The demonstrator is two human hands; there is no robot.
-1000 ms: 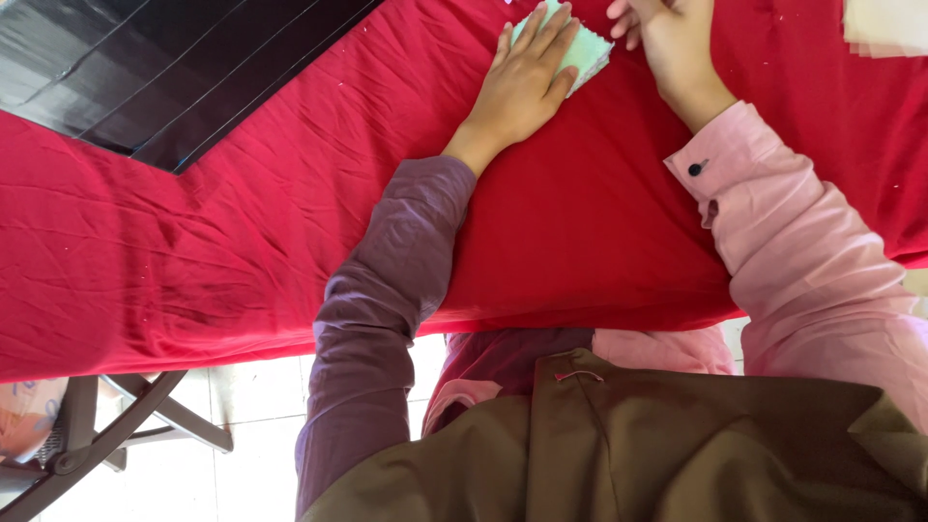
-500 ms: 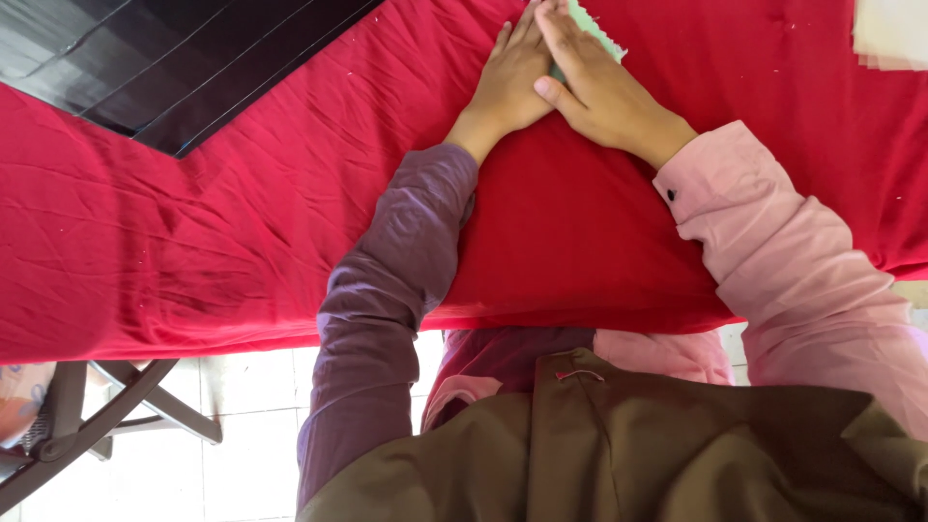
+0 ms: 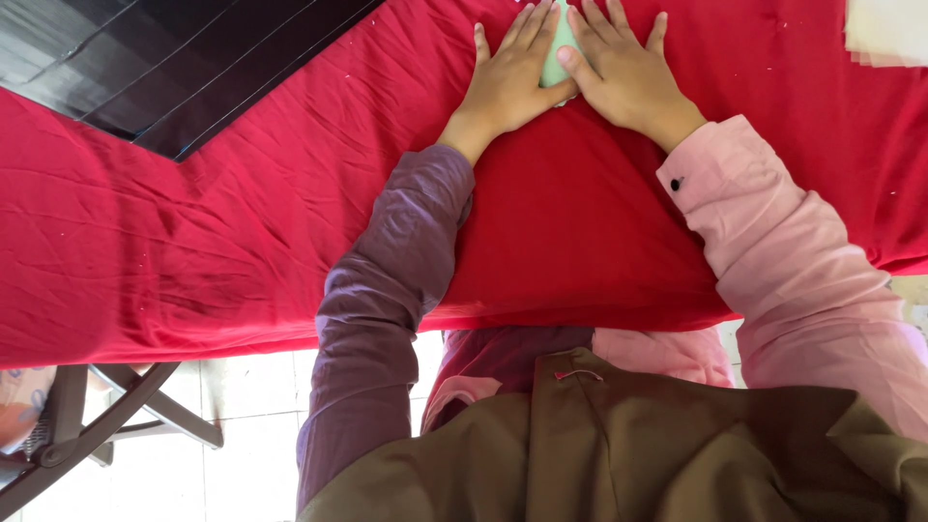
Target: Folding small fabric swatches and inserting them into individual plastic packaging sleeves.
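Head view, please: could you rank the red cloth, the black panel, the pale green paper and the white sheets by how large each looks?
1. Red cloth, by far the largest.
2. Black panel at the upper left.
3. White sheets, cut off by the frame's corner.
4. Pale green paper, mostly hidden under the left hand and right hand, so its rank is unsure.

bright even daylight, soft shadows under arms, sharp focus, slight wide-angle stretch at edges
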